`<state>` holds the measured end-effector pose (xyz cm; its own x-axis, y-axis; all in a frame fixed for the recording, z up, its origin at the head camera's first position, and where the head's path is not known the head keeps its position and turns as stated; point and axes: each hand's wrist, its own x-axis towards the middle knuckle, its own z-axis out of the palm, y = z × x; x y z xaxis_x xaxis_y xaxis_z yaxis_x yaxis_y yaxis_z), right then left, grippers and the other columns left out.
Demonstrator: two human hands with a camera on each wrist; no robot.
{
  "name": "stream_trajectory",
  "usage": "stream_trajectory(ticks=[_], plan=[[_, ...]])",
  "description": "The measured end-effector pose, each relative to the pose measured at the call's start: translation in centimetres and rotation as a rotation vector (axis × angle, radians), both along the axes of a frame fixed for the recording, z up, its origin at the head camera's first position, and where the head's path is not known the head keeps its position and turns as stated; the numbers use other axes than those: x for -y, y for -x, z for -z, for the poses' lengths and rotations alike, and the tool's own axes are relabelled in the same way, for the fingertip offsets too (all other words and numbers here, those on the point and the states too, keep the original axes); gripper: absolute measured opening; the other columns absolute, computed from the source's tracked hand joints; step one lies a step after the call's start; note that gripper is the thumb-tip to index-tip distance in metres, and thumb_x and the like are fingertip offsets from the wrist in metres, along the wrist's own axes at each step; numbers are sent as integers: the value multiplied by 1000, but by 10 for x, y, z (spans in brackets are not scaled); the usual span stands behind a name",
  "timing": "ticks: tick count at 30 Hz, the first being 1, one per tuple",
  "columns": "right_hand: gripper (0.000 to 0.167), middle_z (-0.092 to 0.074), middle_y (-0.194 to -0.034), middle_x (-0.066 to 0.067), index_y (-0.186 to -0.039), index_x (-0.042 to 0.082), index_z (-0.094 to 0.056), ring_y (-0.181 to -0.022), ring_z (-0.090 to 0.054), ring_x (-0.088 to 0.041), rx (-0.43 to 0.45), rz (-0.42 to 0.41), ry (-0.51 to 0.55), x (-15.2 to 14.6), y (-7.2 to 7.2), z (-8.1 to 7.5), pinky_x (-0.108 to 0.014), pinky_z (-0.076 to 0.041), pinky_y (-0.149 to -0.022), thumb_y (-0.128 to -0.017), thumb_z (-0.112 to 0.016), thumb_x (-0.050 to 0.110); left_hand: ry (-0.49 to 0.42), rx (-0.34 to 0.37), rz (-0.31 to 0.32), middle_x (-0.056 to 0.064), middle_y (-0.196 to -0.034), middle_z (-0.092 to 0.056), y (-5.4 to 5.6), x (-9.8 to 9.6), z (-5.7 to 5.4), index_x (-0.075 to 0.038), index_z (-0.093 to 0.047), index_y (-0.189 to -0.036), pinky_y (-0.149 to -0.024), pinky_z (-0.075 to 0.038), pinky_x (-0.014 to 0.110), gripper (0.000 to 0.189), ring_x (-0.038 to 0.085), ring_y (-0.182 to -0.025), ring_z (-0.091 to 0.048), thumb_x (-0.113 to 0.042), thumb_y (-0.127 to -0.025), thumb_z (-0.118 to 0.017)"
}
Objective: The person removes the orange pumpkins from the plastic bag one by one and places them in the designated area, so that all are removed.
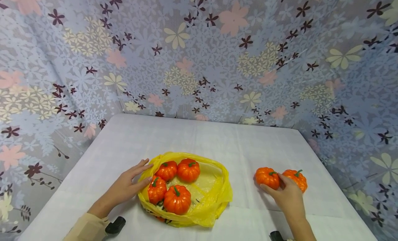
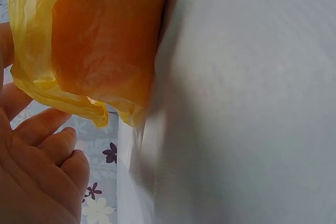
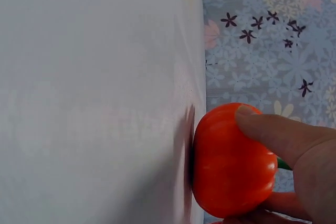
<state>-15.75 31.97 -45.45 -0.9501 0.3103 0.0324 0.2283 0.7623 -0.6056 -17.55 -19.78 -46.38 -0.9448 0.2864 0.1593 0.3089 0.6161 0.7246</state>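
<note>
In the head view an opened yellow plastic bag [image 1: 214,196] stands on the table with several small orange pumpkins inside; one is the front pumpkin [image 1: 177,200] with a green stem. My left hand [image 1: 125,185] rests at the bag's left rim, thumb and fingers spread against the plastic. The left wrist view shows these fingers beside the thin bag [image 2: 31,40]. At the right, my right hand [image 1: 289,196] grips a pumpkin [image 1: 267,178] between thumb and fingers. Its thumb presses the pumpkin [image 3: 231,161] in the right wrist view. Another pumpkin [image 1: 296,180] sits just behind this hand, partly covered by it.
A white cloth covers the table [image 1: 192,133], whose far edge meets a flowered fabric backdrop [image 1: 199,61]. This fabric also hangs along both sides. Dark wrist-mounted pieces show near both forearms, one being the left black piece [image 1: 115,225].
</note>
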Motion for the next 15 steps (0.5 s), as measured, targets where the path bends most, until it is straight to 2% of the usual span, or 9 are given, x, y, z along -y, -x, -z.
stream_trajectory(ticks=[7,15], plan=[[103,-42,-142,-39,-144,-14,-41,-130,-40,-54,44,-10,-49,4,0,-5,-66,-32,-108,-77,-86,49,-7,2,3,13,-159,-37,-1,0,-1,-15,-58,-144,-111,-24,69,56,40,-147,-28,-46,-97,-65],[99,-44,-137,-42,-139,-17,-45,-126,-42,-57,21,-46,-155,5,1,-4,-69,-34,-105,-76,-87,47,-3,-5,1,13,-159,-37,-2,0,-3,-15,-58,-144,-111,-24,69,55,40,-147,-28,-44,-98,-65]])
